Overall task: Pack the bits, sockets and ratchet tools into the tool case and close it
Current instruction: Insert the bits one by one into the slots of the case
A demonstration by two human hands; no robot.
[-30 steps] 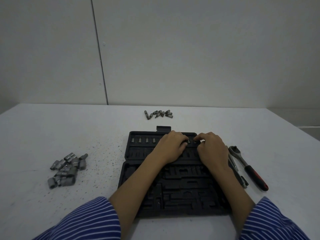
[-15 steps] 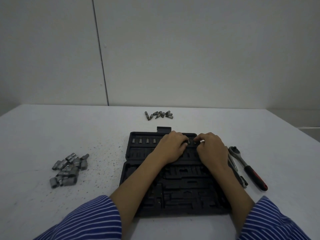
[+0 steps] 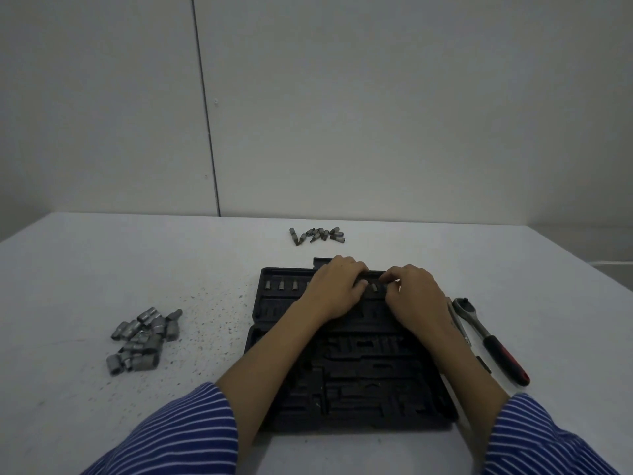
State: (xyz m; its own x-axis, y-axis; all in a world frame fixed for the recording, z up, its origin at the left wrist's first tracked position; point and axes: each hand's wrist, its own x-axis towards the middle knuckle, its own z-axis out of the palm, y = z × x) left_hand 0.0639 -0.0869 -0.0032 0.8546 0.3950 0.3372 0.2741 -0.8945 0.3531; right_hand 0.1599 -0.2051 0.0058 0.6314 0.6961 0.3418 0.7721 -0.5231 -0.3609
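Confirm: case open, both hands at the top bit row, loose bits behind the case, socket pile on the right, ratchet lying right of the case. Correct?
One error. The head view shows the socket pile on the table left of the case, not right. The rest holds: both hands, left and right, work the top bit row, loose bits lie behind, ratchet lies right.

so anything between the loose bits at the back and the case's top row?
Nothing visible. Bare table separates the bit pile from the tool case; only the left hand and right hand cover part of that row.
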